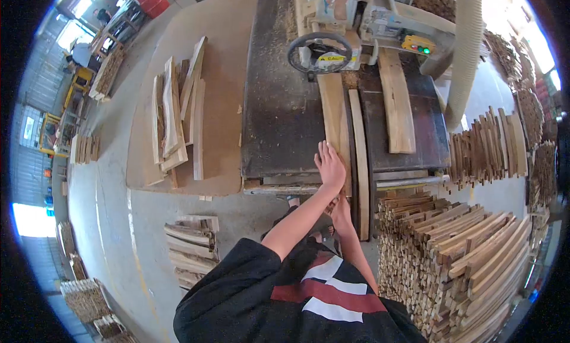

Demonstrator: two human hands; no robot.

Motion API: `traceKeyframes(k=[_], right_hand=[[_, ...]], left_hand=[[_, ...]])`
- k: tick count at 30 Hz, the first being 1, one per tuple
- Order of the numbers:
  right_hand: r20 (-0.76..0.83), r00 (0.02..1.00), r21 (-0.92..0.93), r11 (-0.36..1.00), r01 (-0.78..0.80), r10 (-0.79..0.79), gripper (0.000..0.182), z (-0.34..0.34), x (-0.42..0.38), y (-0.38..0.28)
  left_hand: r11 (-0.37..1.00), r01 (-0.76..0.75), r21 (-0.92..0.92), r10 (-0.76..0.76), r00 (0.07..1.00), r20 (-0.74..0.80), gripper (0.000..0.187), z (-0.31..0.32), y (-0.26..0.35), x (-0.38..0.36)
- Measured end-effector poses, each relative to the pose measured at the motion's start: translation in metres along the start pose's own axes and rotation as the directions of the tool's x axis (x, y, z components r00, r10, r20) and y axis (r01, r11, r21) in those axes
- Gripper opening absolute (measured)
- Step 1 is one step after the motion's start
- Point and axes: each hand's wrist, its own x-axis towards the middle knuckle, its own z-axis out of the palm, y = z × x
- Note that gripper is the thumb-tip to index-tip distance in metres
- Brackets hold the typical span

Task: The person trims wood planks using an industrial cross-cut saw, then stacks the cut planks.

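Wooden board (335,114) pointing lengthwise toward the machine (335,22), left hand (330,168) on top

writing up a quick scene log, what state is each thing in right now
left hand: open, palm down on the board
right hand: at the board's near end, grip unclear
board: lying flat, far end at the machine
machine table: strewn with sawdust
control box: green light lit
loose boards: untidy pile
red drum: upright
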Motion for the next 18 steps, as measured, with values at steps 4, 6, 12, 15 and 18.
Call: traceKeyframes(k=[4,6,12,15,18], right_hand=[[-0.110,0.994,-0.228,0.973,-0.046,0.022,0.047,0.042,0.011,-0.057],[-0.272,0.962,-0.310,0.945,-0.102,0.015,0.043,0.048,0.059,-0.068],[-0.437,0.867,-0.203,0.965,0.165,-0.240,0.041,0.121,0.131,-0.109],[-0.499,0.720,-0.264,0.876,0.404,-0.482,0.044,0.167,0.143,-0.114],[-0.460,0.858,-0.048,0.972,0.232,-0.228,0.046,0.163,0.173,-0.139]], left_hand=[[0.996,-0.003,-0.094,0.000,1.000,-0.029,0.049,-0.002,0.004,0.065],[0.992,0.047,-0.118,-0.061,0.991,-0.118,0.050,0.007,0.007,0.096],[0.966,0.040,-0.255,-0.052,0.998,-0.041,0.061,0.011,0.006,0.198],[0.898,-0.009,-0.440,-0.031,0.996,-0.083,0.062,0.018,-0.014,0.223],[0.777,-0.074,-0.625,-0.021,0.989,-0.144,0.052,-0.007,-0.067,0.232]])
